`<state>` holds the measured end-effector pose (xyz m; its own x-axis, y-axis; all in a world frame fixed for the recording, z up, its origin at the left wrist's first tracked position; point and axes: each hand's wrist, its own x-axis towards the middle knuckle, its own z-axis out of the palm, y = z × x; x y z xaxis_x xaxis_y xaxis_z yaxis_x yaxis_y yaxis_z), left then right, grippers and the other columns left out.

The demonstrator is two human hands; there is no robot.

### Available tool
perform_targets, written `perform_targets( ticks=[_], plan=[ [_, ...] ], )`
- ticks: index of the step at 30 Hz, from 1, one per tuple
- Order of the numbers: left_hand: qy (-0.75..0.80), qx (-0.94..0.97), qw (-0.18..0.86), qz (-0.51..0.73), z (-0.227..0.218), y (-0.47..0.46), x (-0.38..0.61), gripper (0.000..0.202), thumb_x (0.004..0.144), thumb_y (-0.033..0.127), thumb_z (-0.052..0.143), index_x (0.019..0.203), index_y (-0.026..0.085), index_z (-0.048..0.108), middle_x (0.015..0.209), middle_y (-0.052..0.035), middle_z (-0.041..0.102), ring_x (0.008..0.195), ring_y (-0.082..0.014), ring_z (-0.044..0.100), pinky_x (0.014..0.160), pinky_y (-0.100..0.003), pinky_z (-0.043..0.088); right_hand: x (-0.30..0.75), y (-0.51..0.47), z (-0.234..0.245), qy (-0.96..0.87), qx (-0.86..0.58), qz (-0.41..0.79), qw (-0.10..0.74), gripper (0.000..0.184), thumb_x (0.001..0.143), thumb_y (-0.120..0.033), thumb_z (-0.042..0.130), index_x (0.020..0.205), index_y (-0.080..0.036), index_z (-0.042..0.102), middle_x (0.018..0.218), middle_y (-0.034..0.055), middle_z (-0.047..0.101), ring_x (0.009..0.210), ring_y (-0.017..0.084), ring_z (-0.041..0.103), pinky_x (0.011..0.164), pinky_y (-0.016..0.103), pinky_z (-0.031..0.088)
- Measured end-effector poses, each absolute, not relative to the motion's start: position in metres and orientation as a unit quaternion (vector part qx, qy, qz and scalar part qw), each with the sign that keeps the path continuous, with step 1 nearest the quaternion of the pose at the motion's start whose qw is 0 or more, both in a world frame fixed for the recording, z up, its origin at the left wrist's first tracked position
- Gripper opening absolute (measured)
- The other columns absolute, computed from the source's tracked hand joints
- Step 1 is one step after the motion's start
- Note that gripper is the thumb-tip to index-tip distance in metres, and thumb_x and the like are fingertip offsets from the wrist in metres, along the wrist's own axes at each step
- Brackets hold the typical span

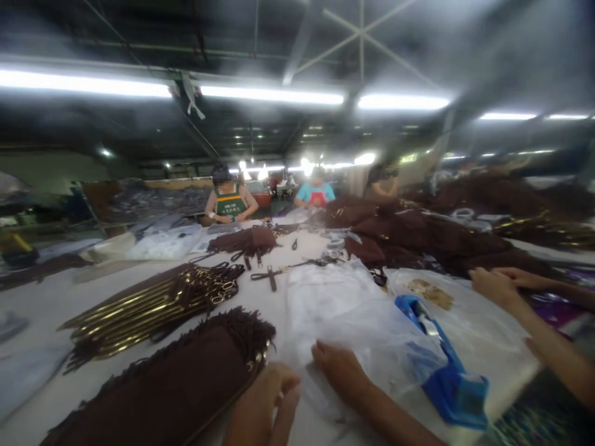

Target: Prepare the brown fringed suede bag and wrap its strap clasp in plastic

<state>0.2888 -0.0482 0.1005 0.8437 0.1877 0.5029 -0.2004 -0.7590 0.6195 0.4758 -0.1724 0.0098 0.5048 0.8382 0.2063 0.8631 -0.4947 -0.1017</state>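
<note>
My left hand sits at the bottom centre with its fingers pressed together against the near edge of a brown fringed bag, close to the bag's gold fitting. My right hand lies palm down on a pile of clear plastic bags, holding nothing. A blue tape dispenser lies on the plastic just to the right of that hand.
A bundle of gold and brown straps lies to the left on the white table. More brown bags are heaped at the right. A co-worker's hands rest on plastic at the right. Other people work at the far end.
</note>
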Motion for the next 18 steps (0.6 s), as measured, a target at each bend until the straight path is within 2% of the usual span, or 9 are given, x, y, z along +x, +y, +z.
perform_targets(
  ticks=[2, 4, 6, 8, 10, 12, 16, 18],
  plan=[
    [-0.009, 0.915, 0.349, 0.204, 0.084, -0.051, 0.313, 0.020, 0.095, 0.026, 0.041, 0.101, 0.022, 0.060, 0.093, -0.0045, 0.065, 0.085, -0.0182, 0.062, 0.076, -0.027, 0.051, 0.480, -0.177, 0.010, -0.488, -0.863, -0.046, 0.126, 0.019, 0.093, -0.016, 0.044, 0.095, -0.019, 0.063, 0.086, 0.0050, 0.071, 0.076, 0.020, 0.067, 0.065, 0.026, 0.047],
    [-0.002, 0.935, 0.318, 0.153, 0.069, -0.051, 0.333, 0.028, 0.092, 0.016, 0.040, 0.112, 0.023, 0.059, 0.105, -0.0051, 0.065, 0.097, -0.0193, 0.061, 0.088, -0.031, 0.049, 0.484, -0.182, 0.010, -0.483, -0.861, -0.023, 0.160, 0.022, 0.094, -0.021, 0.043, 0.092, -0.021, 0.065, 0.085, 0.0031, 0.072, 0.077, 0.020, 0.067, 0.069, 0.027, 0.049],
    [-0.006, 0.957, 0.264, 0.119, 0.056, -0.050, 0.350, 0.040, 0.086, 0.008, 0.043, 0.123, 0.020, 0.055, 0.119, -0.0070, 0.062, 0.111, -0.0211, 0.056, 0.101, -0.034, 0.044, 0.490, -0.187, 0.010, -0.475, -0.858, -0.003, 0.195, 0.025, 0.094, -0.025, 0.042, 0.094, -0.023, 0.067, 0.093, 0.0034, 0.073, 0.085, 0.021, 0.067, 0.079, 0.031, 0.050],
    [0.002, 0.969, 0.227, 0.098, 0.046, -0.047, 0.363, 0.047, 0.083, 0.007, 0.048, 0.128, 0.018, 0.052, 0.126, -0.0081, 0.059, 0.117, -0.0232, 0.052, 0.104, -0.035, 0.041, 0.497, -0.190, 0.008, -0.470, -0.852, 0.015, 0.228, 0.028, 0.095, -0.028, 0.041, 0.101, -0.024, 0.068, 0.104, 0.0034, 0.072, 0.098, 0.022, 0.065, 0.090, 0.036, 0.048],
    [0.019, 0.972, 0.216, 0.093, 0.038, -0.045, 0.375, 0.047, 0.083, 0.011, 0.053, 0.129, 0.019, 0.052, 0.129, -0.0075, 0.057, 0.117, -0.0254, 0.050, 0.104, -0.037, 0.040, 0.502, -0.193, 0.007, -0.465, -0.846, 0.033, 0.258, 0.032, 0.097, -0.031, 0.038, 0.104, -0.026, 0.068, 0.108, 0.0014, 0.072, 0.104, 0.020, 0.064, 0.095, 0.036, 0.047],
    [0.045, 0.971, 0.212, 0.102, 0.033, -0.045, 0.383, 0.043, 0.084, 0.017, 0.057, 0.127, 0.019, 0.053, 0.127, -0.0079, 0.057, 0.115, -0.0271, 0.050, 0.103, -0.039, 0.041, 0.506, -0.196, 0.007, -0.454, -0.845, 0.043, 0.281, 0.035, 0.098, -0.034, 0.035, 0.105, -0.026, 0.069, 0.107, 0.0002, 0.072, 0.102, 0.019, 0.066, 0.093, 0.035, 0.050],
    [0.092, 0.967, 0.200, 0.128, 0.025, -0.046, 0.391, 0.038, 0.086, 0.023, 0.058, 0.123, 0.017, 0.053, 0.120, -0.0105, 0.058, 0.109, -0.0281, 0.054, 0.096, -0.039, 0.045, 0.504, -0.202, 0.013, -0.421, -0.860, 0.019, 0.287, 0.034, 0.096, -0.039, 0.041, 0.108, -0.022, 0.069, 0.109, 0.0063, 0.071, 0.100, 0.024, 0.066, 0.087, 0.040, 0.052],
    [0.094, 0.966, 0.198, 0.135, 0.020, -0.047, 0.392, 0.037, 0.086, 0.023, 0.058, 0.123, 0.019, 0.053, 0.120, -0.0090, 0.057, 0.108, -0.0268, 0.054, 0.095, -0.038, 0.046, 0.497, -0.206, 0.016, -0.423, -0.866, 0.001, 0.267, 0.031, 0.095, -0.035, 0.043, 0.105, -0.022, 0.069, 0.105, 0.0087, 0.072, 0.098, 0.028, 0.065, 0.085, 0.042, 0.050]
  ],
)
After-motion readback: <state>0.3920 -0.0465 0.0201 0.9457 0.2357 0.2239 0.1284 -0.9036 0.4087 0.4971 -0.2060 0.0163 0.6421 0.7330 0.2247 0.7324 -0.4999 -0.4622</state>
